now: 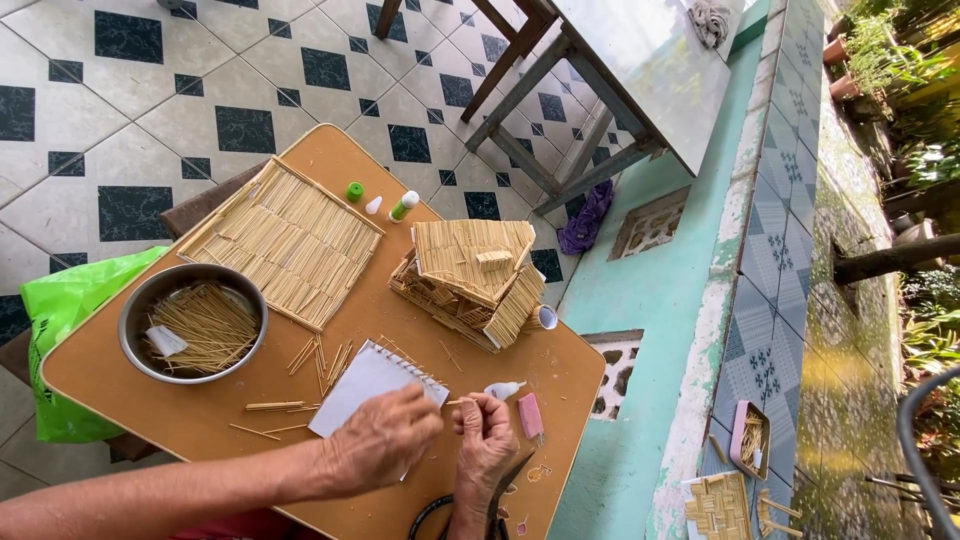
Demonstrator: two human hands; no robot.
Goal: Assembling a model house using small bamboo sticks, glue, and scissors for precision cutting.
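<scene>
your left hand (385, 440) lies knuckles up on the white notepad (372, 388), fingers curled and pressed down, it seems to keep the pad from sliding while its fingertips meet the other hand. your right hand (487, 440) sits just beside the notepad's near corner, fingers pinched together on a thin stick (459, 402); the stick is so fine that only a short bit shows between the two hands, and i cannot tell whether the left fingertips also grip it.

a small white glue bottle (503, 389) lies on its side just past the notepad toward the wall, its nozzle pointing at your fingers, likely so a drop is within reach. a pink eraser-like block (530, 415) rests next to it.

the stick house (468, 282) stands beyond the notepad, well clear of your hands, so work on a single piece won't knock it. the flat stick panel (283, 240) lies further out across the wooden table (200, 410), laid flat. the metal bowl (193, 322) holding a heap of sticks sits to the far side of the notepad from the glue, and loose sticks (318, 360) are scattered between bowl and notepad, handy for picking. a green-capped bottle (403, 206) and a loose green cap (355, 191) lie beyond the house, away from the notepad.
</scene>
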